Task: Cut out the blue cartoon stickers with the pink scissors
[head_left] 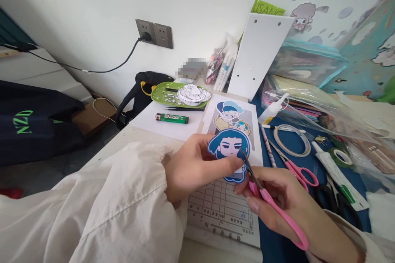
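Between thumb and fingers, my left hand [197, 166] pinches a paper cutout [230, 146] of a blue-haired cartoon figure. My right hand [280, 197] grips pink-handled scissors [277, 209], their blades lying across the cutout's right edge near my left thumb. How far apart the blades are I cannot tell. Below both hands lies a printed form [222, 213] with a table of lines. Just beyond the cutout is a sheet with printed cartoon figures [236, 109].
A green lighter [171, 118] and a green tray [157, 95] with paper cutouts lie further back. To the right are a second pink scissors [300, 172], a tape roll [291, 139], a glue bottle [273, 111] and black-handled scissors [336, 203]. A white panel [259, 55] stands behind.
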`<state>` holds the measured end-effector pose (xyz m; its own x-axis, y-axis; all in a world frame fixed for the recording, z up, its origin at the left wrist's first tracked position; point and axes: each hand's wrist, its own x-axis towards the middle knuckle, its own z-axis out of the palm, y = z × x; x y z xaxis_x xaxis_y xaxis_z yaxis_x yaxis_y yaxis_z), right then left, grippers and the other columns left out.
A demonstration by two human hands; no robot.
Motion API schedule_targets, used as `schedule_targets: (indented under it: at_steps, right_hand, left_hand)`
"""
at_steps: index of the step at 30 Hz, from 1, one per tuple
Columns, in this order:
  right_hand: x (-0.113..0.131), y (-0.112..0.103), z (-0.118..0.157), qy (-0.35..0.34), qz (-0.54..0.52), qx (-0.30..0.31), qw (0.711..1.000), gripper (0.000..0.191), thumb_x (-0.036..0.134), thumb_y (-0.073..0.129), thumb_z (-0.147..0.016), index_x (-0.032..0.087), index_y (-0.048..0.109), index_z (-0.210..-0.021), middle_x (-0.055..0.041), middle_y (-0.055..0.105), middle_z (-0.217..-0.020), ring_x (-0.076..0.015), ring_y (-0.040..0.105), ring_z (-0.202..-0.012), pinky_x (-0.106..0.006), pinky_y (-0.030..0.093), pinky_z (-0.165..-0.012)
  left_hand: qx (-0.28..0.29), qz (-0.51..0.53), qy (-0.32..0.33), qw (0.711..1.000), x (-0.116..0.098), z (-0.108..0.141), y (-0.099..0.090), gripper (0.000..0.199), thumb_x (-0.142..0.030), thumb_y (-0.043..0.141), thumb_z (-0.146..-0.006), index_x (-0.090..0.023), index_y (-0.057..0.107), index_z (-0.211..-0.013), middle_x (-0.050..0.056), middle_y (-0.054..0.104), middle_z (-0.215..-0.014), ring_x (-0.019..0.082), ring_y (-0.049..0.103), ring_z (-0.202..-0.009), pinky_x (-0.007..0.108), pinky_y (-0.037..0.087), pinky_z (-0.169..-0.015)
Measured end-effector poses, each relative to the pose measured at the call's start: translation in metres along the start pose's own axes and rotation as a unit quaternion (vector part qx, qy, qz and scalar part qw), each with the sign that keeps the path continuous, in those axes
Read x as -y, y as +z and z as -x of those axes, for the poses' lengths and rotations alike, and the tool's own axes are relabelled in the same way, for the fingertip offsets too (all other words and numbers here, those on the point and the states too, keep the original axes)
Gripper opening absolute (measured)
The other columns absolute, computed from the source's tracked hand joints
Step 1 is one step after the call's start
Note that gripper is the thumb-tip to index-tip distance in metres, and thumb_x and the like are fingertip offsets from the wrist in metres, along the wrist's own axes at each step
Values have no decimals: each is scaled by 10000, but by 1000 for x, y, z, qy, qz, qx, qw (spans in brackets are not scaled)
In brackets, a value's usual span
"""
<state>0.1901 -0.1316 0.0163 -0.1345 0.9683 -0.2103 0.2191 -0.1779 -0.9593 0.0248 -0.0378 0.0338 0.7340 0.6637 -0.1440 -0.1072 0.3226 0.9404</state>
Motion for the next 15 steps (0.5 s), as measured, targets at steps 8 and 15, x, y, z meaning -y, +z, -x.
schedule_targets:
  at_steps: [8, 15]
  right_hand:
    - [1, -1, 0, -8, -16, 20, 1000, 69, 195, 587, -737, 194, 618, -799, -2, 565, -716, -131, 505, -632, -223, 457, -548]
    - [1, -4, -1, -27, -42, 49, 998, 94, 250, 619, -766, 191, 581, -828, 3, 493, -702, -138, 437, -632, -244, 423, -541]
  left_hand:
    - [0, -19, -16, 1000, 2, -1, -2, 119, -197, 703, -724, -110, 651, -660, 9, 621, -618, 104, 538, -583, 211, 430, -565]
    - [47, -33, -5, 998, -1, -1, -2, 88, -150, 686, -725, -99, 657, -660, 16, 629, -611, 105, 551, -579, 196, 421, -559]
